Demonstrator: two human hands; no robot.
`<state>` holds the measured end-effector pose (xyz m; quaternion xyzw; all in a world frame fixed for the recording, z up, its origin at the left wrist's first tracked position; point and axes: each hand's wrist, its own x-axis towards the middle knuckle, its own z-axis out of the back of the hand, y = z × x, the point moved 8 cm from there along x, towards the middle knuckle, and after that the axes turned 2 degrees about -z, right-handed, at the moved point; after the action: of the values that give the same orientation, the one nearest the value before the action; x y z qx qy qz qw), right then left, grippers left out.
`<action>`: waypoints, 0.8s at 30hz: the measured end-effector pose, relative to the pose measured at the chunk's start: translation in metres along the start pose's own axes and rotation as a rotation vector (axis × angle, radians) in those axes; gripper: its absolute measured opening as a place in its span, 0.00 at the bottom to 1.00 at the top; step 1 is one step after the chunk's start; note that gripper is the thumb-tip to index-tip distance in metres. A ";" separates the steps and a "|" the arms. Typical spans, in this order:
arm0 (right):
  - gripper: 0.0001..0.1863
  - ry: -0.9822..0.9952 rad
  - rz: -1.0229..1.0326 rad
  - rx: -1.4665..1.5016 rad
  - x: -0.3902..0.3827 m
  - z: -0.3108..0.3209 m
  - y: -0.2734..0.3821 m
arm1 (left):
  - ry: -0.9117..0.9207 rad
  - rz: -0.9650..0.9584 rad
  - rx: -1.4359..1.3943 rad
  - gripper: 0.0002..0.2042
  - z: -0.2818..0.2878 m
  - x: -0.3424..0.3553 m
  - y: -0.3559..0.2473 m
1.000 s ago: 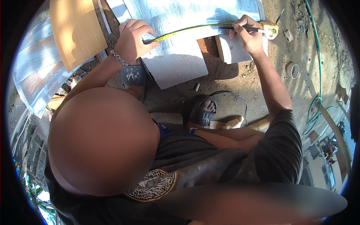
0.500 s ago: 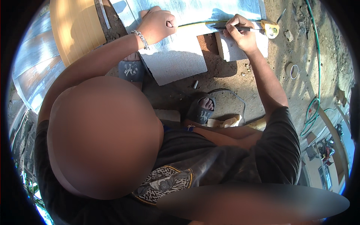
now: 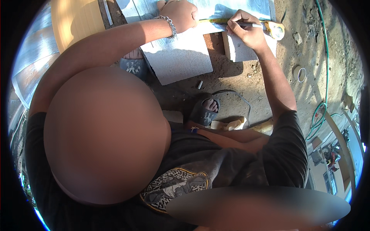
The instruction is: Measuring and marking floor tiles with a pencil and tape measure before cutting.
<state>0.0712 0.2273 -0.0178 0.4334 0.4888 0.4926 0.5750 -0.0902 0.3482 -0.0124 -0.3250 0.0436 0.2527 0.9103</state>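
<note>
My left hand point(image 3: 182, 15), with a chain bracelet at its wrist, is closed at the left end of the yellow tape of a tape measure point(image 3: 275, 30). The tape lies along the near edge of a blue-grey wood-grain board point(image 3: 227, 8). In my right hand point(image 3: 248, 30) a slim dark pen point(image 3: 248, 24) with a pale end is pinched between thumb and fingers, close to the tape. The yellow and white case rests just right of this hand, at the board's right end. My left fingertips are mostly hidden.
Below the board are a pale grey slab point(image 3: 177, 57) and a pale block point(image 3: 241, 50). Tan point(image 3: 77, 23) and blue-grey panels lie at the left. My sandalled foot point(image 3: 208, 107) is on the dirt. A green hose point(image 3: 327, 69) and a tape roll point(image 3: 300, 73) lie at the right.
My left hand has moved right along the tape, closer to my right hand. My right hand has shifted slightly, and the pen's angle has changed. The tape measure's case stays at the board's right end.
</note>
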 end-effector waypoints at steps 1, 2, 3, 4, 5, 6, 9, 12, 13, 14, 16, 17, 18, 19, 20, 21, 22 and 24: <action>0.08 0.015 0.071 -0.087 0.002 -0.005 0.011 | -0.054 0.047 0.004 0.04 0.004 -0.001 0.000; 0.08 0.024 0.064 -0.184 0.005 -0.007 0.013 | -0.109 0.091 0.010 0.04 0.006 -0.001 0.002; 0.08 0.032 0.063 -0.184 0.006 -0.007 0.012 | -0.111 0.098 0.007 0.04 0.004 -0.002 0.004; 0.08 0.040 0.071 -0.207 0.007 -0.007 0.011 | -0.111 0.068 0.027 0.04 0.003 -0.001 0.004; 0.09 0.041 0.076 -0.231 0.007 -0.005 0.010 | -0.107 0.030 0.047 0.04 0.004 0.001 0.000; 0.09 0.040 0.073 -0.231 0.008 -0.002 0.007 | -0.105 0.030 0.044 0.04 0.004 0.000 -0.001; 0.08 0.089 0.049 -0.249 0.010 -0.002 0.002 | -0.215 0.025 0.093 0.04 0.012 -0.007 -0.004; 0.08 0.093 0.025 -0.180 0.011 -0.002 0.001 | -0.172 0.023 0.058 0.04 0.007 -0.002 0.001; 0.08 0.085 0.049 -0.179 0.010 -0.002 0.001 | -0.150 -0.004 0.038 0.04 0.005 0.000 0.001; 0.08 0.077 0.074 -0.178 0.009 -0.002 0.002 | -0.128 -0.031 0.018 0.04 0.002 0.002 0.000; 0.08 0.068 0.068 -0.192 0.008 -0.004 0.001 | -0.147 -0.006 0.073 0.04 0.003 0.001 -0.002; 0.08 0.062 0.066 -0.208 0.007 -0.004 0.002 | -0.171 0.021 0.129 0.04 0.006 0.000 -0.003; 0.08 0.059 0.066 -0.209 0.007 -0.004 0.004 | -0.171 0.017 0.130 0.04 0.006 -0.001 -0.004; 0.08 0.066 0.075 -0.226 0.007 -0.005 0.006 | -0.167 0.020 0.113 0.04 0.007 -0.001 -0.005; 0.08 0.075 0.085 -0.243 0.007 -0.006 0.008 | -0.165 0.023 0.096 0.04 0.007 -0.001 -0.004; 0.08 0.073 0.087 -0.244 0.008 -0.007 0.009 | -0.166 0.021 0.097 0.04 0.005 0.000 0.000; 0.08 0.073 0.109 -0.236 0.007 -0.007 0.010 | -0.146 -0.018 0.082 0.04 0.000 0.003 0.003; 0.08 0.069 0.130 -0.226 0.007 -0.006 0.010 | -0.122 -0.059 0.067 0.04 -0.001 0.005 -0.002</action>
<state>0.0645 0.2353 -0.0096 0.3792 0.4206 0.5954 0.5699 -0.0854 0.3488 -0.0131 -0.2794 -0.0132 0.2434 0.9287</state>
